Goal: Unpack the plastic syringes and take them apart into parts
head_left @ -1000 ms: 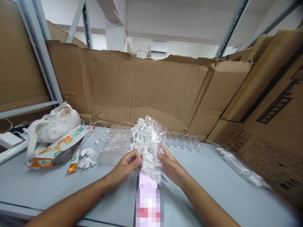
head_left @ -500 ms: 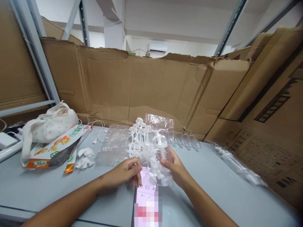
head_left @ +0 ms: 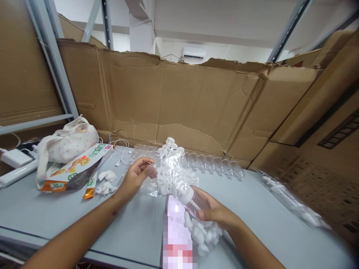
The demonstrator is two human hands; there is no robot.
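Note:
My right hand (head_left: 217,211) is closed around a small clear plastic bottle (head_left: 198,204). Its white cap (head_left: 186,195) points up and left, and a white stick shows inside. Left of the white parts, my left hand (head_left: 141,172) hovers with its fingers loosely bent and apart, nothing visible in them. A heap of white plastic parts (head_left: 165,179) with stems and round ends lies in front of both hands, partly under clear film (head_left: 174,164). Below my right hand rests a clear bag of white pieces (head_left: 206,236).
A phone (head_left: 176,209) showing a timer lies at the front middle. Several clear cups (head_left: 215,164) stand in a row behind. At left are crumpled tissues (head_left: 106,188), a snack box (head_left: 75,168), a cloth bag (head_left: 67,140) and earphones (head_left: 120,151). A long clear packet (head_left: 294,201) lies right.
My left hand has risen from beside the phone to the left of the white heap. The bottle in my right hand has moved lower and now tilts. The camera view has shifted slightly left.

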